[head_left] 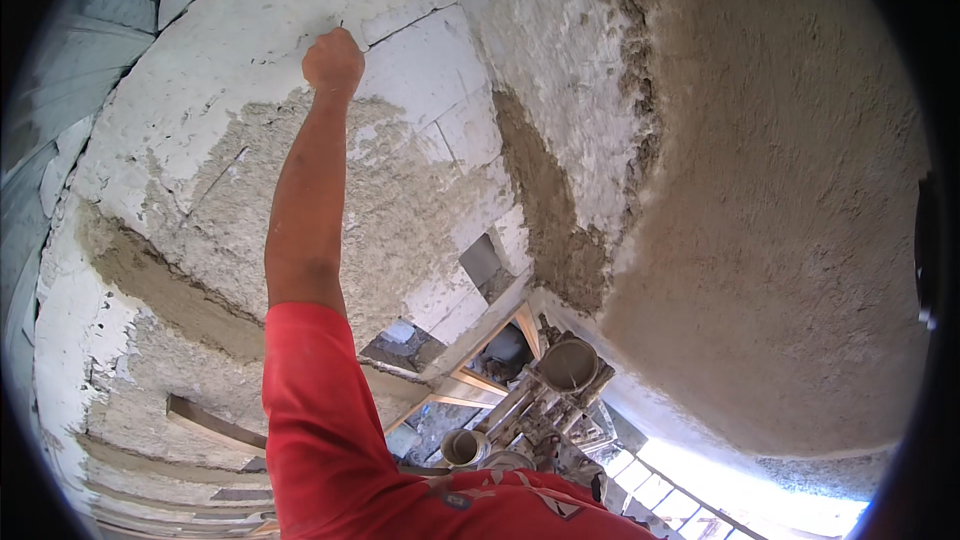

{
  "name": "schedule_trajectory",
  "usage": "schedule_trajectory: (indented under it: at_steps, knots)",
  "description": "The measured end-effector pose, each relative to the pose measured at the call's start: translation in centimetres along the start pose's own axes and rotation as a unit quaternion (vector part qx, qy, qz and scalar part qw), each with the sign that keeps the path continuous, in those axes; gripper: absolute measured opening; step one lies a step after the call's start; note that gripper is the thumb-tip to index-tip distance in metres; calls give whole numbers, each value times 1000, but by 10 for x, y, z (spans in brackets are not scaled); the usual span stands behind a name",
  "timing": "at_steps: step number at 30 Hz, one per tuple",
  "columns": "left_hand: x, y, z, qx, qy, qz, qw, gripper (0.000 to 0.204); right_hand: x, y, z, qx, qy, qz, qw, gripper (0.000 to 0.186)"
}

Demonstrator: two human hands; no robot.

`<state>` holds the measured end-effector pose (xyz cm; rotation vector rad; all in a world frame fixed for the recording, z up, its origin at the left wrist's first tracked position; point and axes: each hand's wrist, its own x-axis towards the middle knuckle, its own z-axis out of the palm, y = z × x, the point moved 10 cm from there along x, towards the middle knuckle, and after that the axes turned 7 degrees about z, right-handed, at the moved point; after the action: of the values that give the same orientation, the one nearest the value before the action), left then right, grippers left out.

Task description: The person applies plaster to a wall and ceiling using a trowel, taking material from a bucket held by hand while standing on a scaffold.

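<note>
My left hand point(333, 60), at the end of my raised, bare forearm below a red sleeve, is closed against the upper part of a white block wall point(420, 60). A small dark tip shows above my fingers, too small to name. Just to the right of my hand a thin crack runs along a block joint. Below it, rough grey-beige mortar point(390, 190) covers part of the blocks in uneven patches. My right hand is not in view.
A smooth plastered wall point(760, 200) fills the right side. Below are a bucket of grey material point(568, 365) on dirty planks, a smaller pale bucket point(462, 447), wooden framing point(478, 382), square openings point(480, 260) and a railing point(670, 505) in bright light at lower right.
</note>
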<state>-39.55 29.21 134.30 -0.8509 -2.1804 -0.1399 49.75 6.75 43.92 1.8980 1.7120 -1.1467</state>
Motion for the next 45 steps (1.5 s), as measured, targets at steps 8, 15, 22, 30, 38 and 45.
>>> schedule_trajectory:
  at_steps: [8,15,22,30,38,45]
  knots:
    - [-26,15,25,52,88,79,992,11,2,17,0,67,-19,45,997,38]
    - [-62,12,39,173,146,169,959,19,7,-12,-22,97,-49,4,994,43]
    - [-95,23,35,167,163,201,951,56,29,-22,-19,2,-24,-10,1000,31]
    - [-259,128,58,-226,-64,375,897,63,0,-120,-70,195,-42,63,978,32]
    - [-479,224,4,-319,-76,572,752,70,-161,-528,-268,47,112,-439,890,43]
    - [-433,134,4,-543,-82,142,824,42,-236,-678,-301,123,132,-549,816,41]
